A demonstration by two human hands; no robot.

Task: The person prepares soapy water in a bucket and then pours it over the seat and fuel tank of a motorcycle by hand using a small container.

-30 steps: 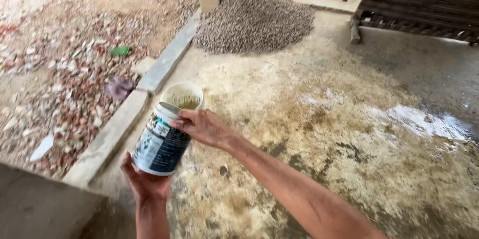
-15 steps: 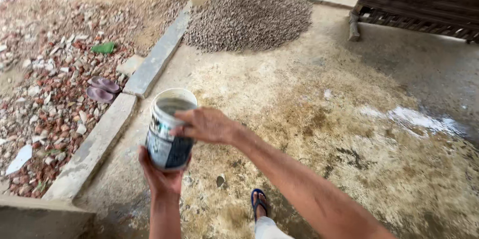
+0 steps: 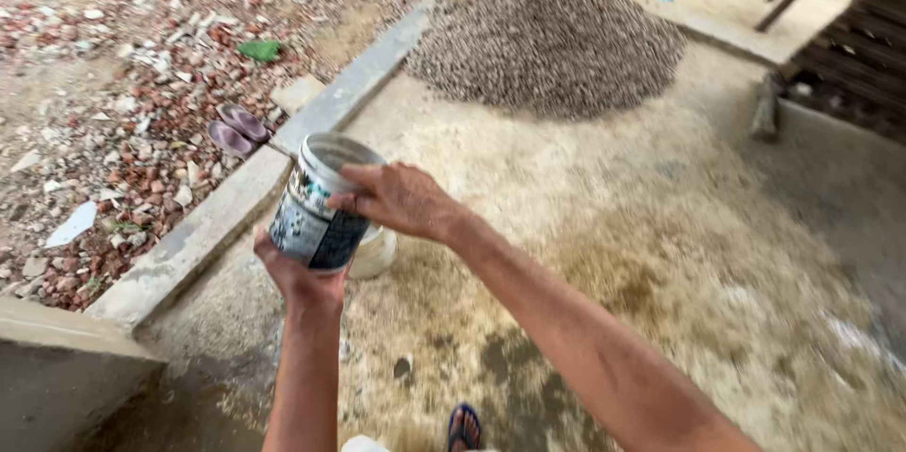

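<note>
I hold a small open plastic bucket point(image 3: 316, 211) with a white rim and a dark printed label, tilted away from me above the concrete floor. My left hand point(image 3: 297, 277) cups its base from below. My right hand point(image 3: 401, 199) grips its upper side near the rim. A pale round thing point(image 3: 376, 254), maybe a lid or second tub, shows just behind the bucket. My foot in a blue sandal point(image 3: 463, 426) is at the bottom edge.
A pile of gravel point(image 3: 552, 37) lies ahead beside a concrete pillar. A low concrete kerb point(image 3: 222, 216) runs along the left, with brick rubble and a pair of purple sandals point(image 3: 234, 129) beyond it. Dark wooden slats point(image 3: 849, 56) stand at the right. The floor is wet and stained.
The view has swung left and forward, so the gravel pile sits nearer centre. The bucket has risen slightly and both hands keep their grip.
</note>
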